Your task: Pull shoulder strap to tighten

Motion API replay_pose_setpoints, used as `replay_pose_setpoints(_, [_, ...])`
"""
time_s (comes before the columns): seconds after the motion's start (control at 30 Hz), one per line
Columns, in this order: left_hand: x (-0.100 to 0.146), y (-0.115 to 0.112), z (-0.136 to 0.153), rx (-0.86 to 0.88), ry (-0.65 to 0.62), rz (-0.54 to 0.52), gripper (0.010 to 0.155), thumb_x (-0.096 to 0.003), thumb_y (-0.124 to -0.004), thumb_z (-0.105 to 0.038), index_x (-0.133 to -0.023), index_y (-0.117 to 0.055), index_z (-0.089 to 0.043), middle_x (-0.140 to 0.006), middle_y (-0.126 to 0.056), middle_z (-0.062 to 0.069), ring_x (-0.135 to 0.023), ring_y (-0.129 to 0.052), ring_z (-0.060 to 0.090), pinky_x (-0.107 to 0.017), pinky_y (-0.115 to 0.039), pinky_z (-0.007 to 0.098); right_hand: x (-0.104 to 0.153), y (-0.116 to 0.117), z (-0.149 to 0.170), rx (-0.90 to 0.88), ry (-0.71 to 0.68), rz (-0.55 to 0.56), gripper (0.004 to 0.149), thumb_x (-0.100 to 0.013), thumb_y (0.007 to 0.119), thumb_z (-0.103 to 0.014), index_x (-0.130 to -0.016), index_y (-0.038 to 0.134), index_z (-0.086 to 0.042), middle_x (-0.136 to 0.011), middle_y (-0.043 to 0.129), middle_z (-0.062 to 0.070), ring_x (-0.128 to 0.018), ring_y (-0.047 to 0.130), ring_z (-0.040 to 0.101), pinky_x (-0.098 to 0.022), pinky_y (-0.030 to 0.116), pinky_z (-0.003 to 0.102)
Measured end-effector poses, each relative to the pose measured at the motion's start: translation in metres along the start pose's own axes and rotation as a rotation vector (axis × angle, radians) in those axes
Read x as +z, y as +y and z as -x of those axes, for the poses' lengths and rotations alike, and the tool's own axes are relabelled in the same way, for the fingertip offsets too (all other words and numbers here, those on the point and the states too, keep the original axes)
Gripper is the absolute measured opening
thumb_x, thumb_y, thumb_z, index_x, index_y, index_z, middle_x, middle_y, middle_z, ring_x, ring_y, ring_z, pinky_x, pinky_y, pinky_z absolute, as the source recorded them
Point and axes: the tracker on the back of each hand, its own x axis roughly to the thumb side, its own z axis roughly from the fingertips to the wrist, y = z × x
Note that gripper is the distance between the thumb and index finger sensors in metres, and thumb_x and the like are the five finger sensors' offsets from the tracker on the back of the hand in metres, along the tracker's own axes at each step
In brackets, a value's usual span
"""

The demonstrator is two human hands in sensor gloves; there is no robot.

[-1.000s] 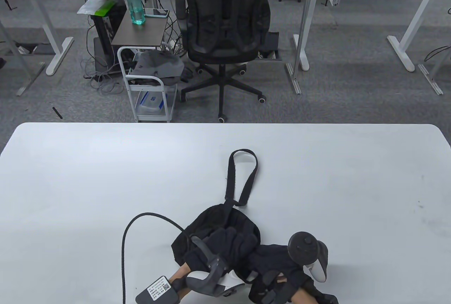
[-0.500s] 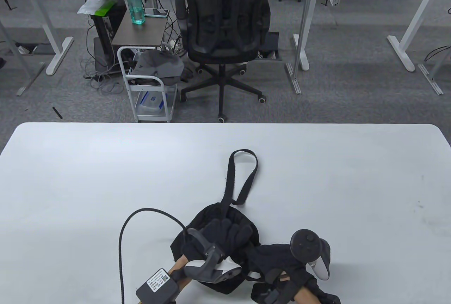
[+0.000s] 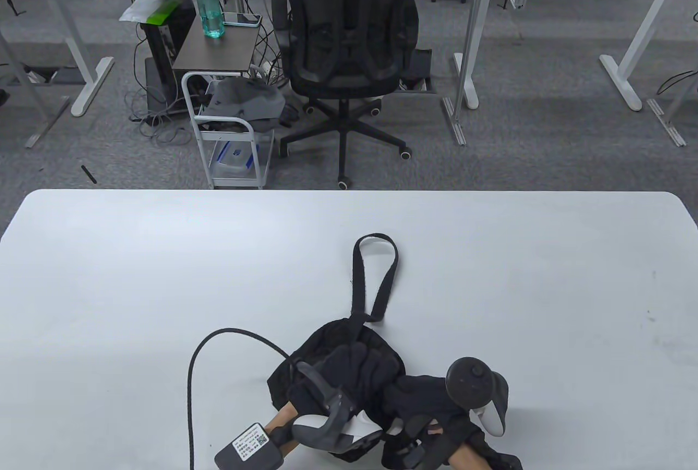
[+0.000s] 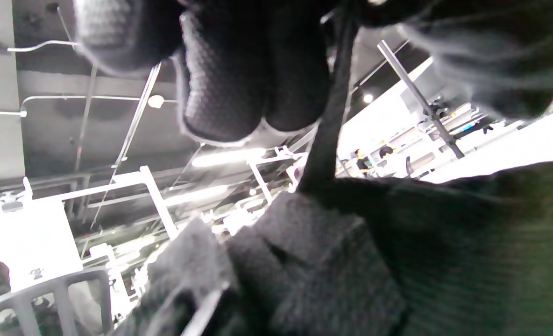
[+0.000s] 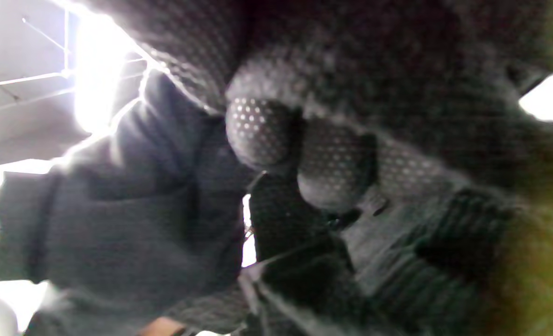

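table view showing a black bag (image 3: 338, 342) lying on the white table (image 3: 109, 284) at the near edge, right under and just ahead of both hands. left hand (image 3: 354, 369) resting flat on top of the bag, gloved fingers lying together and pointing away from the body, now sitting a little nearer the body than half a second ago and back close to where it lay a second ago. right hand (image 3: 422, 396) lying just to the right of the left one, touching the bag's near right side; fingers hidden under the glove and tracker, so cannot tell whether pinching anything. shoulder strap (image 3: 376, 273) stretching away from the bag, straight ahead of the left hand's fingertips, lying as a narrow loop flat on the table, its far end shifted only slightly against the earlier frames. black cable (image 3: 191, 383) arcing out to the left of the left hand.

left wrist view showing gloved fingers (image 4: 220, 84) hanging close together beside a dark band running down into the bag fabric. right wrist view showing curled fingertips (image 5: 262, 133) pressing against dark fabric; too blurred to tell what lies between them.
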Motion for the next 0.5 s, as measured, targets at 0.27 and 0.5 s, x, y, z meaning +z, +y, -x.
replay_pose_setpoints(0.27, [-0.003,-0.008,0.024,0.018,0.094,0.060,0.065,-0.0319,-0.052,-0.046,-0.097,-0.054,-0.039,-0.079,-0.097,-0.013,-0.069,-0.101,0.015,-0.047,-0.083,0.035,0.003,-0.007,-0.001,-0.012,-0.003,-0.003,0.037,-0.043,0.085,-0.034,-0.048,0.105,-0.003,-0.044,0.111,0.014,-0.032,0.109,0.033,-0.038,0.085,0.053])
replay_pose_setpoints(0.5, [-0.003,0.003,0.013,-0.045,0.052,0.028,0.064,-0.0338,-0.056,-0.044,-0.097,-0.058,-0.031,-0.079,-0.098,-0.010,-0.069,-0.102,0.015,-0.047,-0.084,0.035,0.000,-0.002,0.006,0.005,0.023,0.010,0.044,-0.043,0.084,-0.041,-0.060,0.101,-0.005,-0.057,0.107,0.018,-0.044,0.106,0.038,-0.043,0.080,0.056])
